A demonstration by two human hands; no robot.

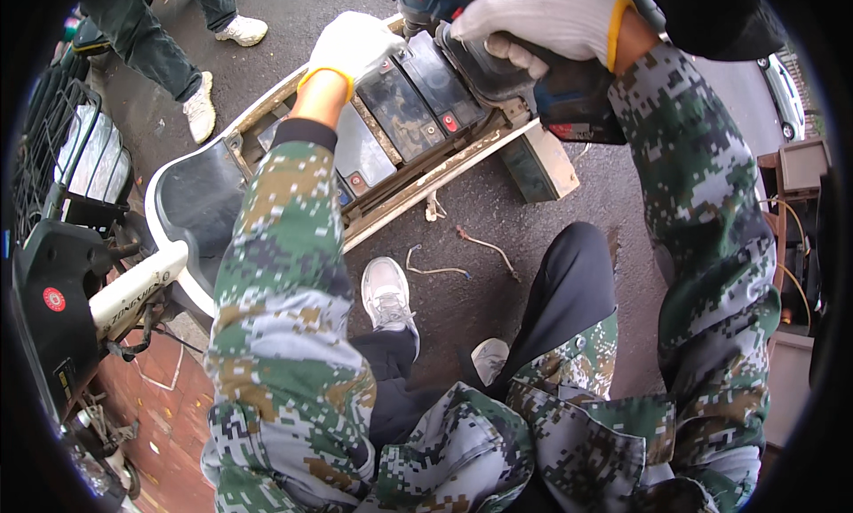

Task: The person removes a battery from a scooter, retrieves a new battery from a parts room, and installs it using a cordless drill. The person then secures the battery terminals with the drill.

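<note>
An open battery bay (413, 184) of a white electric scooter holds several grey-black batteries (407, 113), some with red terminals. My right hand (533, 24), in a white glove, grips a blue-black cordless drill (579, 109) above the bay's right end, its body at the top edge. My left hand (351, 47), also gloved, reaches to the far side of the batteries with fingers bent down by a terminal; what they hold is hidden. Two loose short cables (484, 246) lie on the pavement below the bay, near my shoe.
Another person's legs and white shoes (200, 104) stand at upper left. A scooter body and handlebar (49, 300) fill the left side. A grey box (542, 167) sits by the bay's right end. Containers (800, 167) stand at far right, with a parked car (782, 95) beyond.
</note>
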